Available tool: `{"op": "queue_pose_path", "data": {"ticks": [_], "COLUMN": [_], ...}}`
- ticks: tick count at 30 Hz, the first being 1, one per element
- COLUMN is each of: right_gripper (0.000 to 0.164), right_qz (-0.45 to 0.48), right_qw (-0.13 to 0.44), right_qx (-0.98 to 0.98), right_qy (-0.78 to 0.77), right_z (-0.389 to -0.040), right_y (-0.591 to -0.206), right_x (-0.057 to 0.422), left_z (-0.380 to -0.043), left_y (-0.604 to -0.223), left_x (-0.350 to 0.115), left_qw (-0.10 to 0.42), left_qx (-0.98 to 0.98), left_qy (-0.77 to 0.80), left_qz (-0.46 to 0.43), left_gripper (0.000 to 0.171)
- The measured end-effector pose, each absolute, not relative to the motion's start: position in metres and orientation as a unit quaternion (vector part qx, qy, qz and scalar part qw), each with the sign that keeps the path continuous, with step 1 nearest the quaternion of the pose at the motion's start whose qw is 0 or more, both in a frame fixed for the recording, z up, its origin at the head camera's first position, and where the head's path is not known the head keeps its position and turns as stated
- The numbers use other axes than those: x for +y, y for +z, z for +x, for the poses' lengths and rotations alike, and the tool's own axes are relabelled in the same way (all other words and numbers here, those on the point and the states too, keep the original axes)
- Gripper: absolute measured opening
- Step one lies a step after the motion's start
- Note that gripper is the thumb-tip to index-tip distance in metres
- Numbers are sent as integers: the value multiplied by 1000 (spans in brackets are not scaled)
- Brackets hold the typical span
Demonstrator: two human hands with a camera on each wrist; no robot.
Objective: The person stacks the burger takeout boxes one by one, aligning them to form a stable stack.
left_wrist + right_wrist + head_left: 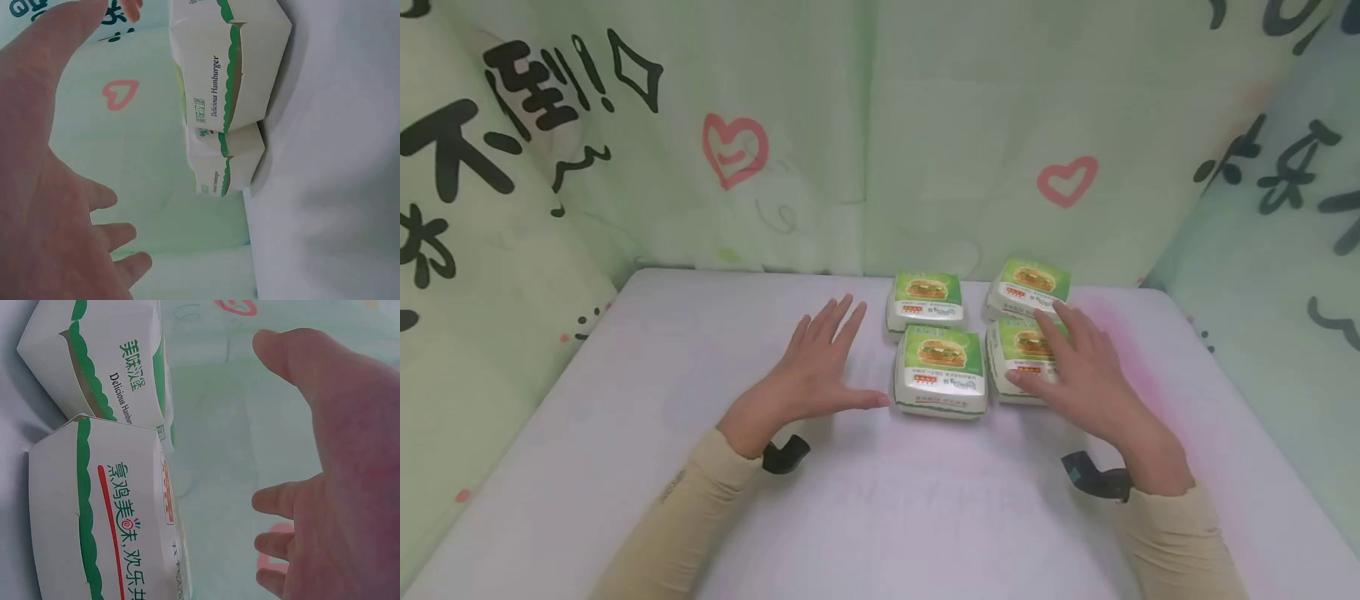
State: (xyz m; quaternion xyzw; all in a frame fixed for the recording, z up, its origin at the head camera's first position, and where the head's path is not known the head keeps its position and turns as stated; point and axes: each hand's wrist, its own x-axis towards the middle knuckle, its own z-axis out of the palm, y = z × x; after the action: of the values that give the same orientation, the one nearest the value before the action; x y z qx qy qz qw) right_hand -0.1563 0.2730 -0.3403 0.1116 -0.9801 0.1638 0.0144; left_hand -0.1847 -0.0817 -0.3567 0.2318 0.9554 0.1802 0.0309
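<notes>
Several white-and-green hamburger boxes stand in two close rows in the head view: front left (942, 367), front right (1017, 348), back left (927, 304) and back right (1030, 287). The back right one is turned slightly. My left hand (808, 371) is left of the front left box, fingers spread and thumb pointing at its edge; contact cannot be told. Over the front right box, my right hand (1086, 375) hovers with fingers spread, hiding its right part. Box sides with printed lettering (119, 512) show in the right wrist view, apart from the hand.
The boxes stand on a white table (865, 517) near its back edge. A pale green curtain (820, 200) with drawn hearts and black lettering surrounds the table at the back and both sides. A pink stain (1131, 358) marks the cloth on the right.
</notes>
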Motion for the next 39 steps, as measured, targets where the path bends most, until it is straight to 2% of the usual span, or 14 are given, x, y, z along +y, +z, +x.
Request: {"op": "queue_pose_path", "data": {"ticks": [12, 25, 39], "right_gripper": [96, 102, 104], "right_qz": [108, 116, 124], "right_qw": [19, 26, 25], "right_qx": [-979, -977, -976], "right_qy": [171, 177, 180], "right_z": [-156, -155, -154], "right_y": [-343, -343, -344], "right_x": [279, 280, 281], "left_z": [-191, -194, -198], "left_y": [-364, -361, -374], "left_x": [-60, -45, -35], "left_qw": [52, 65, 70], "left_qx": [931, 928, 914], "left_qy": [256, 266, 286], "left_qz": [255, 254, 279], "left_gripper": [121, 123, 124]}}
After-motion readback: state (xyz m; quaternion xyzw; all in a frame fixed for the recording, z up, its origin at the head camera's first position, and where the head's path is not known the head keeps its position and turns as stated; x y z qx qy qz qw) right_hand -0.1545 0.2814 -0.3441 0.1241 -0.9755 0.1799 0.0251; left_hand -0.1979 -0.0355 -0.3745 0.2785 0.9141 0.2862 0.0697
